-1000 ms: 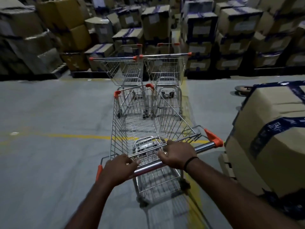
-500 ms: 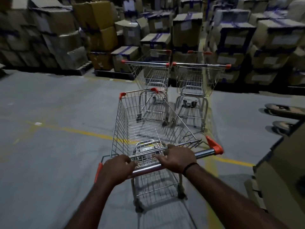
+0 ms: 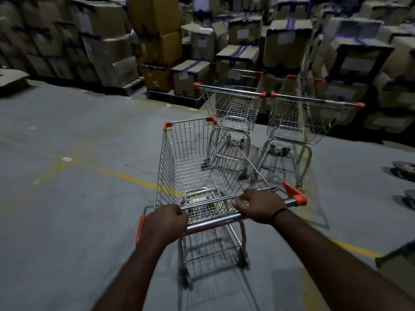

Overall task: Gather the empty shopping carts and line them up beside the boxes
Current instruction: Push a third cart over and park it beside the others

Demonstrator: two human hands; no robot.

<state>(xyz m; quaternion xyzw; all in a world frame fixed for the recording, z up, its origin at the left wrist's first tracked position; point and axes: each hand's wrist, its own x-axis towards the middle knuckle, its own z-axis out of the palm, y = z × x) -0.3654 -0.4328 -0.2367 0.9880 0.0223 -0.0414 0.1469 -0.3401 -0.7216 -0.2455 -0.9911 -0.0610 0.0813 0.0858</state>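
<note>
Since half a second ago the cart (image 3: 190, 158) has swung its nose to the left of the two parked carts, which now sit up and to the right. Left hand (image 3: 165, 223) and right hand (image 3: 258, 206) are each wrapped over the handle bar (image 3: 213, 221), knuckles up and set apart along it. Cart is empty and stands on the grey floor across the yellow line (image 3: 112, 171), its front right corner just beside the nearer parked cart (image 3: 233, 108). Second parked cart (image 3: 298, 122) stands alongside that one, both against the stacked boxes (image 3: 285, 39). Judgement: the wire frame is stiff and light while empty. It rolls freely and may wander, so hold the bar with hands spread for steering.
</note>
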